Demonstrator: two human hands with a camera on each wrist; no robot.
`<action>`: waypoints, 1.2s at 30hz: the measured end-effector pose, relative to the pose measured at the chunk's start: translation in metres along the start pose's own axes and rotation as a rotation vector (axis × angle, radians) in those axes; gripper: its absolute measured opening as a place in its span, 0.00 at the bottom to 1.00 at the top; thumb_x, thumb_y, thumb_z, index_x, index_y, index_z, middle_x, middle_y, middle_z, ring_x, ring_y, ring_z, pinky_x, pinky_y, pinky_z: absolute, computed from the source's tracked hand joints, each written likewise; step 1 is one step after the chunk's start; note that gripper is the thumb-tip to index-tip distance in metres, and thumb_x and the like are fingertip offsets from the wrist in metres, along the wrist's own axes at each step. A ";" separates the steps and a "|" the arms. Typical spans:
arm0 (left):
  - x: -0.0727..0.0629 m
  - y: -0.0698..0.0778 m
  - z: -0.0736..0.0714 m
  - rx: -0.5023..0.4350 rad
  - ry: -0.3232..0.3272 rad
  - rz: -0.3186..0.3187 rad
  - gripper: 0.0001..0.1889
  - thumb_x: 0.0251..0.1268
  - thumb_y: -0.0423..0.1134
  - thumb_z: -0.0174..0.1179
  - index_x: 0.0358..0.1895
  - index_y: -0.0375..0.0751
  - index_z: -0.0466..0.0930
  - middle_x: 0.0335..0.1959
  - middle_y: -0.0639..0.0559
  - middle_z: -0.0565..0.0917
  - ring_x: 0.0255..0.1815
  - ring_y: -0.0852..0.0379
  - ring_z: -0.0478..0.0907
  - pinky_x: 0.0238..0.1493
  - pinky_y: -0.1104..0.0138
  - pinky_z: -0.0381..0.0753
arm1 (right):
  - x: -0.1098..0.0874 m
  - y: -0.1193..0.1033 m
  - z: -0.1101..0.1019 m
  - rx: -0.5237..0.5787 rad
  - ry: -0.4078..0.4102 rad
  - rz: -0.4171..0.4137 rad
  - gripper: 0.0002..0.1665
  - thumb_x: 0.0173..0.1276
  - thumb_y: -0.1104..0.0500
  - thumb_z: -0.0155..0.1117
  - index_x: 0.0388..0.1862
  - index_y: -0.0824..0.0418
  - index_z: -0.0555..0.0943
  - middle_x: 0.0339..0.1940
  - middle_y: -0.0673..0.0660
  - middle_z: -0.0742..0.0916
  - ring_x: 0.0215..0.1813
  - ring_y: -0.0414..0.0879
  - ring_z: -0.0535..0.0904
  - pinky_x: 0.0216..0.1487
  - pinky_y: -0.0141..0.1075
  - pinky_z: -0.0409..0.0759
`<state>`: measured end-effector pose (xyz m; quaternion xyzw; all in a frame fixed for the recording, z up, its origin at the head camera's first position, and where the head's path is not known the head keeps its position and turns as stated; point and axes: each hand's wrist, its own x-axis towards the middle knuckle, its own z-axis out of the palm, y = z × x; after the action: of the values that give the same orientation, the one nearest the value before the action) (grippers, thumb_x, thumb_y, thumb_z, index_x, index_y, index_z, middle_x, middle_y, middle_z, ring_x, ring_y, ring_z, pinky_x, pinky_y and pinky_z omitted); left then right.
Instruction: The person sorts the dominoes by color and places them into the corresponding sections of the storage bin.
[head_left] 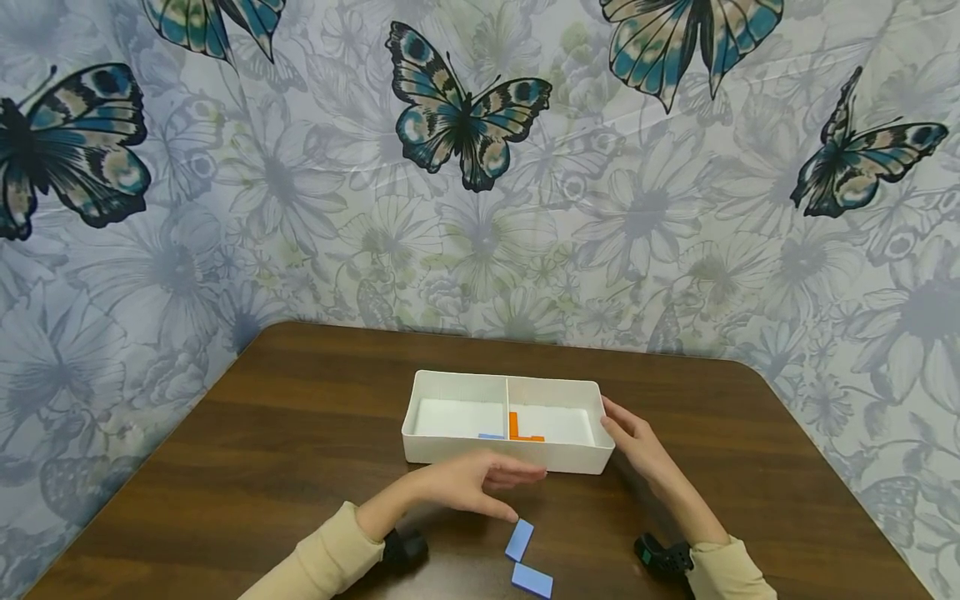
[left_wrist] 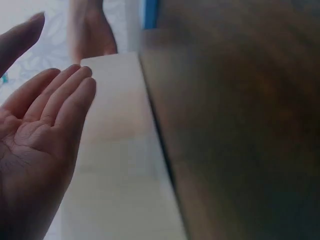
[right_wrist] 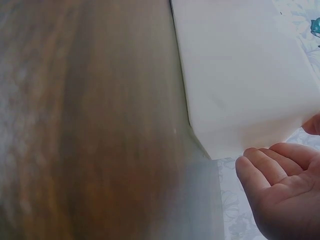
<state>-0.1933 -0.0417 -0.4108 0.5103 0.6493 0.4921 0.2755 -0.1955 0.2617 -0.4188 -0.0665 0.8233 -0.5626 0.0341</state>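
A white two-compartment box (head_left: 570,458) stands on the table. My right hand (head_left: 637,437) rests its fingertips against the box's right end, with fingers fairly straight and the thumb near the rim. In front of the box, my left hand (head_left: 468,483) is held with extended fingers pointing right and the thumb apart, holding nothing; its palm shows in the left wrist view. Just below that thumb lies a blue rectangular block (head_left: 519,540), and a second blue block (head_left: 532,580) lies nearer to me, corner to corner with it. Inside the box, orange pieces (head_left: 514,427) show right of the divider.
Left of the divider, a blue piece (head_left: 491,436) shows low in the box, partly hidden by the front wall. The brown wooden table (head_left: 315,400) ends at a butterfly-patterned cloth (head_left: 480,242) behind. Dark bands (head_left: 663,554) are worn on both wrists.
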 end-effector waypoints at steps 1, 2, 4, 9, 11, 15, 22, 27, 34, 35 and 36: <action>0.000 -0.002 0.001 0.004 -0.014 -0.007 0.32 0.60 0.27 0.62 0.67 0.27 0.60 0.66 0.37 0.65 0.64 0.59 0.63 0.60 0.68 0.63 | 0.000 0.000 0.000 0.002 0.001 -0.001 0.34 0.75 0.54 0.48 0.72 0.71 0.55 0.69 0.70 0.63 0.68 0.62 0.56 0.64 0.57 0.54; 0.000 -0.003 0.002 0.004 -0.026 -0.017 0.33 0.59 0.26 0.63 0.67 0.27 0.60 0.66 0.37 0.64 0.65 0.59 0.63 0.60 0.68 0.63 | 0.000 0.001 0.000 -0.001 0.002 0.000 0.34 0.75 0.54 0.48 0.72 0.71 0.55 0.69 0.70 0.63 0.68 0.62 0.56 0.64 0.57 0.54; 0.001 -0.005 0.003 0.012 -0.045 -0.036 0.34 0.57 0.25 0.63 0.67 0.26 0.60 0.66 0.37 0.64 0.65 0.59 0.62 0.60 0.69 0.62 | 0.000 0.000 0.000 0.001 -0.001 0.000 0.34 0.76 0.54 0.48 0.72 0.71 0.55 0.69 0.71 0.62 0.69 0.62 0.55 0.64 0.57 0.54; 0.002 -0.010 0.002 0.070 -0.097 -0.075 0.36 0.54 0.24 0.65 0.67 0.28 0.61 0.66 0.40 0.65 0.65 0.60 0.62 0.60 0.71 0.61 | 0.000 -0.001 0.000 -0.031 0.007 -0.035 0.34 0.76 0.52 0.47 0.71 0.72 0.55 0.68 0.72 0.63 0.68 0.64 0.56 0.63 0.56 0.57; 0.002 -0.011 0.001 0.123 -0.122 -0.089 0.36 0.54 0.26 0.66 0.68 0.29 0.60 0.67 0.43 0.65 0.65 0.62 0.61 0.61 0.72 0.60 | 0.001 -0.001 0.000 -0.039 0.011 -0.048 0.35 0.75 0.50 0.48 0.71 0.72 0.56 0.68 0.72 0.63 0.68 0.64 0.57 0.62 0.57 0.58; 0.002 -0.011 0.002 0.280 -0.153 -0.101 0.38 0.54 0.31 0.68 0.69 0.34 0.61 0.67 0.49 0.66 0.65 0.66 0.60 0.61 0.73 0.59 | 0.002 0.000 0.000 -0.047 0.013 -0.046 0.35 0.75 0.51 0.48 0.71 0.71 0.56 0.68 0.72 0.64 0.67 0.64 0.57 0.62 0.57 0.59; 0.004 -0.011 0.008 0.590 -0.157 -0.046 0.39 0.52 0.35 0.70 0.69 0.40 0.63 0.64 0.55 0.70 0.62 0.69 0.62 0.58 0.76 0.61 | 0.002 -0.002 -0.001 -0.009 -0.006 -0.003 0.33 0.77 0.55 0.46 0.72 0.71 0.53 0.69 0.71 0.61 0.69 0.62 0.55 0.64 0.56 0.55; 0.004 -0.013 0.012 0.640 -0.146 -0.029 0.39 0.51 0.34 0.71 0.69 0.41 0.64 0.63 0.56 0.70 0.61 0.69 0.63 0.57 0.77 0.61 | 0.002 -0.001 -0.001 -0.007 -0.003 0.004 0.33 0.76 0.55 0.47 0.72 0.70 0.54 0.69 0.70 0.62 0.69 0.62 0.54 0.64 0.56 0.55; 0.005 -0.014 0.015 0.608 -0.141 -0.005 0.38 0.52 0.32 0.70 0.68 0.40 0.64 0.63 0.55 0.71 0.62 0.70 0.63 0.58 0.77 0.60 | 0.001 -0.001 -0.001 0.000 0.001 0.001 0.33 0.76 0.55 0.47 0.72 0.71 0.55 0.69 0.70 0.62 0.69 0.62 0.54 0.64 0.56 0.54; 0.006 -0.014 0.015 0.602 -0.139 -0.006 0.38 0.52 0.32 0.69 0.68 0.40 0.64 0.63 0.55 0.71 0.62 0.70 0.63 0.58 0.77 0.60 | 0.000 -0.001 -0.001 -0.002 -0.002 0.001 0.33 0.76 0.54 0.47 0.72 0.71 0.55 0.69 0.70 0.62 0.69 0.62 0.54 0.64 0.56 0.54; 0.006 -0.015 0.015 0.593 -0.139 -0.007 0.37 0.52 0.31 0.69 0.68 0.39 0.64 0.63 0.55 0.71 0.61 0.70 0.63 0.58 0.77 0.61 | 0.000 -0.002 0.000 -0.003 0.000 0.002 0.33 0.76 0.54 0.47 0.72 0.71 0.55 0.69 0.70 0.62 0.69 0.62 0.54 0.64 0.56 0.54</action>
<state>-0.1878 -0.0311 -0.4288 0.5986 0.7461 0.2440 0.1597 -0.1952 0.2616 -0.4172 -0.0659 0.8242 -0.5614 0.0348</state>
